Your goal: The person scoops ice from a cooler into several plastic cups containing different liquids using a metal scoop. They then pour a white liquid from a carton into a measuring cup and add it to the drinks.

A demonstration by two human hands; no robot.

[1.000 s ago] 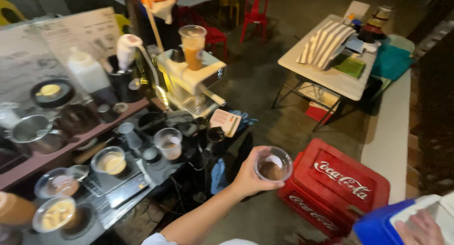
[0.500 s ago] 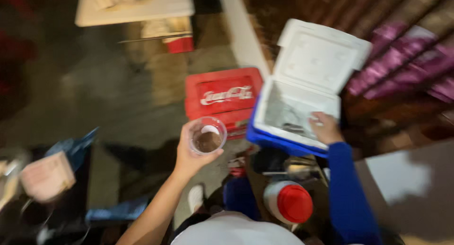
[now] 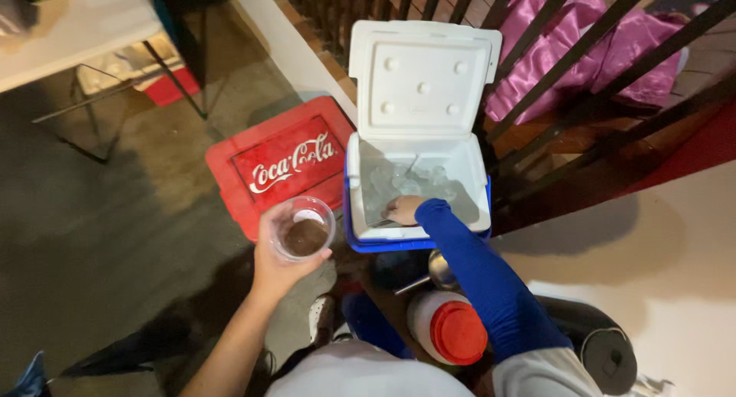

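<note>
Since the cooler lid (image 3: 422, 79) is propped open against the railing, the ice (image 3: 406, 181) is reachable from above. Left to right: I see the red crate (image 3: 284, 163) on the ground; my left hand (image 3: 280, 263) wraps the clear cup (image 3: 304, 228), kept upright beside the cooler (image 3: 418, 236). My right hand (image 3: 402, 209), blue sleeve, sits in the ice; finger spread I can't tell.

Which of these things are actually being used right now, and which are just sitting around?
In use:
left hand holding clear cup
right hand in ice
blue cooler

Lying about:
red crate
white jug with red lid
folding table
pink cloth
</note>
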